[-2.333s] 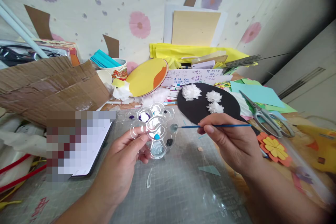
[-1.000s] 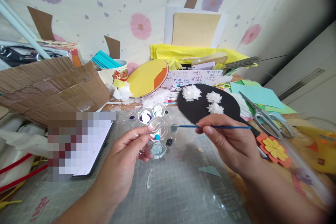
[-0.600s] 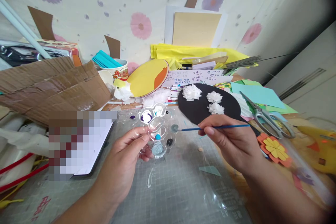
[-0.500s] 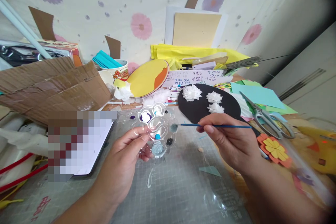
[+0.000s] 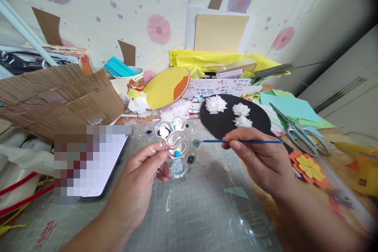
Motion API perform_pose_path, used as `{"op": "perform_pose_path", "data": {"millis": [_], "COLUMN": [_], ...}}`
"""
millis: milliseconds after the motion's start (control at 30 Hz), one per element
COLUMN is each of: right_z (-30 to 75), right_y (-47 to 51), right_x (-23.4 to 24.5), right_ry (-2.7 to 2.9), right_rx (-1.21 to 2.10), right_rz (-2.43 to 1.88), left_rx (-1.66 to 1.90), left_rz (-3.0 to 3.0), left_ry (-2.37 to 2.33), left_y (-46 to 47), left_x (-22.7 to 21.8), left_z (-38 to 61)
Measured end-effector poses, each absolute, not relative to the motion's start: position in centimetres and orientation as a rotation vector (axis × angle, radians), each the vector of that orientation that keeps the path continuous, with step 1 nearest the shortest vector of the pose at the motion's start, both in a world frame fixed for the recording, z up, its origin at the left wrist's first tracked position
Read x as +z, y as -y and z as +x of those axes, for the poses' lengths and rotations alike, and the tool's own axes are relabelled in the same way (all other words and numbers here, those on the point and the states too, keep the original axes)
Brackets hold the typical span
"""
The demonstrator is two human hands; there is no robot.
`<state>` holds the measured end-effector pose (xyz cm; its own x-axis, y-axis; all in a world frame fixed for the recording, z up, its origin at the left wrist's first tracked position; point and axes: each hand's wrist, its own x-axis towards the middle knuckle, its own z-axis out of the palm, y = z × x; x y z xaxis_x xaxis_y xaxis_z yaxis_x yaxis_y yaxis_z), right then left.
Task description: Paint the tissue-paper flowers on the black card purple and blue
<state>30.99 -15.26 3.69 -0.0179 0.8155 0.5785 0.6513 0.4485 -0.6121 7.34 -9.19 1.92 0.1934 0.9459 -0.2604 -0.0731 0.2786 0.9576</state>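
Observation:
A clear plastic paint palette (image 5: 177,141) with round wells is pinched at its left edge by my left hand (image 5: 147,165). Its wells hold dabs of white, purple, bright blue, black and grey-blue paint. My right hand (image 5: 251,153) grips a thin blue paintbrush (image 5: 215,141), held level and pointing left. The brush tip is in the grey-blue well on the palette's right side. Just beyond my right hand lies a black oval board (image 5: 212,120) carrying several ruffled white paper flowers (image 5: 216,104).
A green cutting mat (image 5: 189,212) covers the table under my hands. Left stand a tablet-like device (image 5: 103,169) with a blurred screen and cardboard pieces (image 5: 88,102). Scissors (image 5: 298,130), an orange-and-yellow flower (image 5: 308,167) and a yellow glue gun (image 5: 357,161) lie right. Behind is a yellow oval (image 5: 162,88).
Almost nothing differs. The brush tip stays at the grey-blue well, and both hands keep nearly the same position.

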Motion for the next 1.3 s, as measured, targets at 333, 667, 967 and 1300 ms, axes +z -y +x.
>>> {"op": "perform_pose_path", "data": {"millis": [333, 667, 967, 1300], "right_z": [31.1, 31.1, 31.4, 31.2], "right_y": [15.3, 15.1, 15.3, 14.7], "right_x": [3.5, 3.5, 3.2, 2.4], "right_ry": [1.787, 1.77, 1.698, 1.259], "right_rx": [0.253, 0.259, 0.31, 0.475], "right_rz": [-1.175, -1.182, -1.21, -1.082], "left_rx": [0.94, 0.946, 0.943, 0.946], "left_rz": [1.003, 1.008, 0.998, 0.767], "left_ry": [-1.132, -1.132, -1.12, -1.024], "left_y": [9.1, 9.1, 9.0, 8.8], "left_x": [1.6, 1.7, 1.7, 2.0], "left_z": [7.5, 7.3, 7.5, 7.3]}}
